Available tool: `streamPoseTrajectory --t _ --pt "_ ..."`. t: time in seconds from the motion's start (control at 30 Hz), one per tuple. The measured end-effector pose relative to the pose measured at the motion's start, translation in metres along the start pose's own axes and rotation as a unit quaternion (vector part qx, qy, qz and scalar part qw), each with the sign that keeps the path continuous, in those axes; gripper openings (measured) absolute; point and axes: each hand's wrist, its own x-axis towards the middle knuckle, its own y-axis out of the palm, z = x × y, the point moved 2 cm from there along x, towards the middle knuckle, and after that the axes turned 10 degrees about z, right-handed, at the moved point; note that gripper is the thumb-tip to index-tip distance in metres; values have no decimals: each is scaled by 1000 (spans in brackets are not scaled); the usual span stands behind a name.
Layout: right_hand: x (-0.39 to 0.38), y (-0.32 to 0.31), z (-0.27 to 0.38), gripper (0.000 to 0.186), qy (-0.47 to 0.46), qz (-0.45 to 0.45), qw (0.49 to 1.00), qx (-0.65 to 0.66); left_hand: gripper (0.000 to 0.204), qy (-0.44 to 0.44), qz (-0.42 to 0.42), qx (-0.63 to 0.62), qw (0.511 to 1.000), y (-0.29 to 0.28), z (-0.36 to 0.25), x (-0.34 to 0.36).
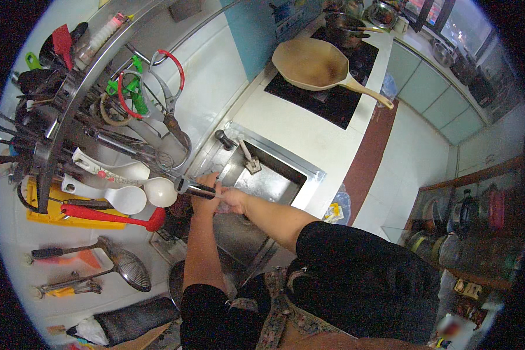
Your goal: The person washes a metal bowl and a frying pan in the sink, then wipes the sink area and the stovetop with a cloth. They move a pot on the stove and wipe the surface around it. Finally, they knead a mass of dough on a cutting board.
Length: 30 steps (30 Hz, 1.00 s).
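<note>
My two hands meet over the sink (pixel 300 175), by its left side. A hanging utensil with a black handle (pixel 202 189) crosses the view in front of my left hand (pixel 206 182) and hides most of its fingers. My right hand (pixel 234 201) is closed and touches or nearly touches the left. What it holds, if anything, cannot be made out. Just beyond the hands stands a black-topped tap (pixel 224 140). A light-coloured brush or scraper (pixel 252 163) leans in the far part of the basin.
Hanging at left are red-handled scissors (pixel 170 96), white ladles (pixel 128 199), a red spoon (pixel 111 214) and a skimmer (pixel 132 269). A cream frying pan (pixel 312 64) sits on the black hob (pixel 338 108), near a dark pot (pixel 343 29). Shelves (pixel 472 175) stand at right.
</note>
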Motion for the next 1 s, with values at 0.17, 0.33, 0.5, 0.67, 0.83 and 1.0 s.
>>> streamPoseTrajectory --t 0.17,0.33,0.5,0.67,0.83,1.0 --pt "2 -18 -2 17 -1 -13 998 -67 33 -5 -12 127 992 -26 -19 6" --pt "-10 -29 6 22 67 -43 948 -309 31 -15 -37 129 991 -34 -18 -7" --pt "-21 -29 4 37 -67 -180 847 -497 21 -97 -145 18 984 -7 -23 -32" --pt "-43 -36 12 50 -75 -207 741 -634 21 -164 -161 -110 967 28 -50 -60" --pt "-66 -18 27 50 -90 -157 724 -666 34 -279 -101 -394 870 64 -61 -63" --pt "-90 26 74 48 -111 -108 699 -698 45 -304 -62 -484 819 47 -61 -45"
